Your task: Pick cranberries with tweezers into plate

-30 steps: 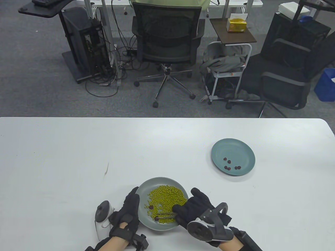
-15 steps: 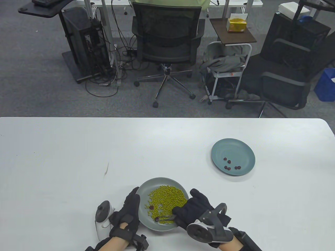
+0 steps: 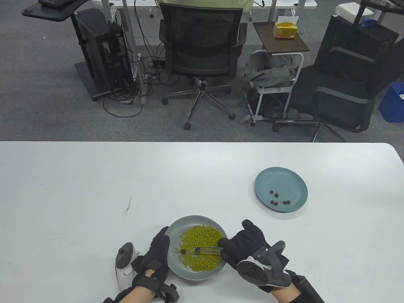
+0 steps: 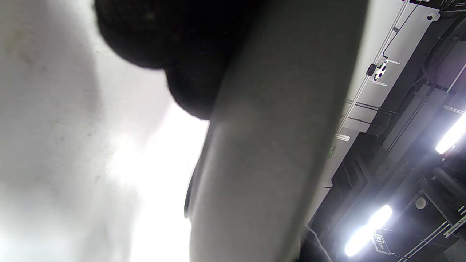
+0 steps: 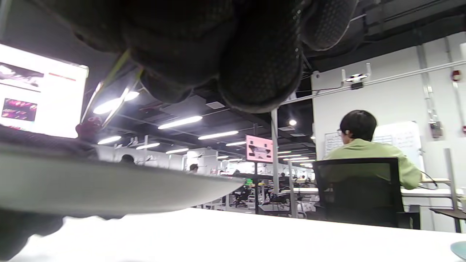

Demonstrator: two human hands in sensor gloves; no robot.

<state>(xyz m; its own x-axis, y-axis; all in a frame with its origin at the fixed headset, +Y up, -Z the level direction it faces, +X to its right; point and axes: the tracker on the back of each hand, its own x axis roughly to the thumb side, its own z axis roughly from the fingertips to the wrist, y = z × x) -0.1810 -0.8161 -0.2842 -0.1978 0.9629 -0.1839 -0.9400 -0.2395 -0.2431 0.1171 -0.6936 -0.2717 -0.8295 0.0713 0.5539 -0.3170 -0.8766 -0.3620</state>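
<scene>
Table view, lower middle of the frame: grey plate (image 3: 176,228) heaped with green beans (image 3: 202,243), resting on the white tabletop (image 3: 79,189). Left hand (image 3: 156,257) laid against the plate's left rim, fingers stretched along the edge, steadying it; nothing else gripped. Right hand (image 3: 249,244) at the plate's right rim, fingers closed around metal tweezers (image 3: 210,249) that reach leftward over the beans. Dark red cranberry (image 3: 198,250) pinched at the tweezer tips, just above the bean heap. Second cranberry (image 3: 182,251) lying loose on the plate to the left of it, near the left hand's fingers.

Right of centre, well apart from the grey plate: teal plate (image 3: 295,181) with several cranberries (image 3: 277,199) gathered toward its lower half.

Right wrist view: tweezers and the pinched cranberry at upper left, above the grey plate's rim; gloved fingers filling the top edge. Left wrist view: mostly blurred plate underside and glove, little else to tell.

Beyond the tabletop, top of the frame: black office chair (image 3: 202,47).
</scene>
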